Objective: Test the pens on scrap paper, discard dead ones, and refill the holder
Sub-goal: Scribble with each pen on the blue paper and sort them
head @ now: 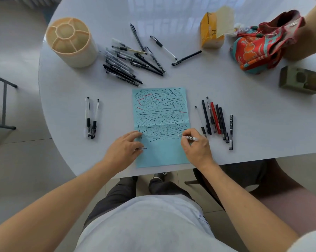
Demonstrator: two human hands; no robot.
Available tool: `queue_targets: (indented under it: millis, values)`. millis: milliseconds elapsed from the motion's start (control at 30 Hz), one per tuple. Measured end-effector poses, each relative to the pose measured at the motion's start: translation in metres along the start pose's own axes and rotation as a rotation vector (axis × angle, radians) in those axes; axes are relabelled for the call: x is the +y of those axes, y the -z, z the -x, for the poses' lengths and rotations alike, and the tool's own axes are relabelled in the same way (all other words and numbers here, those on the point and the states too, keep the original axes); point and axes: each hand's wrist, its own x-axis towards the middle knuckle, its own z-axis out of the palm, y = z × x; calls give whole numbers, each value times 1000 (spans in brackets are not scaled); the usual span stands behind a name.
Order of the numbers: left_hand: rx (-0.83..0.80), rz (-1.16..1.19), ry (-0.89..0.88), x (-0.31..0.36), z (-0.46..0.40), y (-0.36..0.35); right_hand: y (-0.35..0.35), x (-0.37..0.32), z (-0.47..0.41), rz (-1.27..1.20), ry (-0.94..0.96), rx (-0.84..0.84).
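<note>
The person sits at a pale round tabletop (226, 91) with a sheet of blue scrap paper (160, 124) laid at its near edge, already covered over most of its surface with black strokes and a few red ones; only the near strip is bare. The right hand (195, 146) has its fingers clamped on a patterned pen (189, 137), the tip pointing left onto the right side of the paper, so a test stroke seems to be in hand. The left hand (124, 148) rests on the paper's left edge, fingers curled around a small clear piece (144, 148) that is probably the pen's cap, though it is too small to be sure. Right of the paper lies a neat row of pens (215, 120), black and one red, side by side; left of it lie two clear pens (91, 118) well apart from the rest. Which group counts as working and which as dead cannot be told from the frame, though the smaller pair may be the rejects. On the far side a loose heap of pens (129, 62) looks untested, with three more scattered just right of it. The cream holder (71, 42), at the far left, stands upright with its compartments empty. Judged so, testing is perhaps a third done; most pens remain, and neither discarding nor refilling has begun.
</note>
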Motion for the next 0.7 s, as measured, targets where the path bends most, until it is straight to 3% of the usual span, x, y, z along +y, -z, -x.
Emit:
queue_targets:
  millis: [200, 367, 500, 700]
  values:
    - [-5, 2, 11, 3, 0, 3, 19, 6, -1, -33, -127, 91]
    - [25, 28, 36, 6, -2, 2, 22, -13, 1, -407, -213, 138]
    - [63, 49, 19, 15, -6, 1, 11, -39, 10, -663, -235, -39]
    - [60, 89, -24, 31, -12, 7, -6, -54, 18, -670, -220, -196]
